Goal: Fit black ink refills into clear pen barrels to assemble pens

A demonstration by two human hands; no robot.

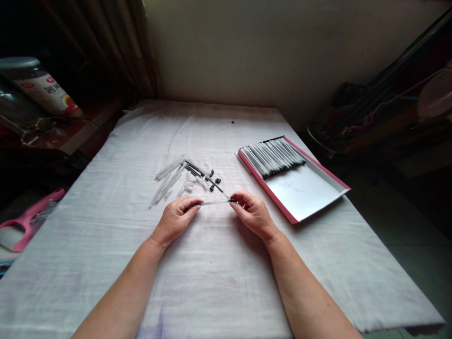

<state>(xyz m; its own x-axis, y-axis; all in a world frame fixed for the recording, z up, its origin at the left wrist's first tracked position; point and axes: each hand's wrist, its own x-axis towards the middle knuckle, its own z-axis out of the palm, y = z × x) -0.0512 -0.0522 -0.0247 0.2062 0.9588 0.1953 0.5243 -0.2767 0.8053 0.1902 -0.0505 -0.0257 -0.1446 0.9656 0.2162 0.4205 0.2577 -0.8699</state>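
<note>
My left hand (179, 215) pinches one end of a clear pen barrel (215, 202), held level just above the cloth. At the barrel's other end, the fingers of my right hand (251, 212) are closed on a small black part, too small to name. Just beyond my hands lies a loose group of pen parts: clear tubes (165, 188), dark refills (197, 168), short whitish caps (189, 182) and several small black plugs (218, 181). One dark refill (216, 185) slants from the pile toward my right fingertips; whether they touch it is unclear.
A shallow pink-edged box (270, 200) at right holds a row of assembled pens (273, 156). A white cloth (116, 263) covers the table. At left are a pink-handled tool (26, 226) and a side table with a labelled jar (47, 92). A tiny red piece (232, 122) lies far back.
</note>
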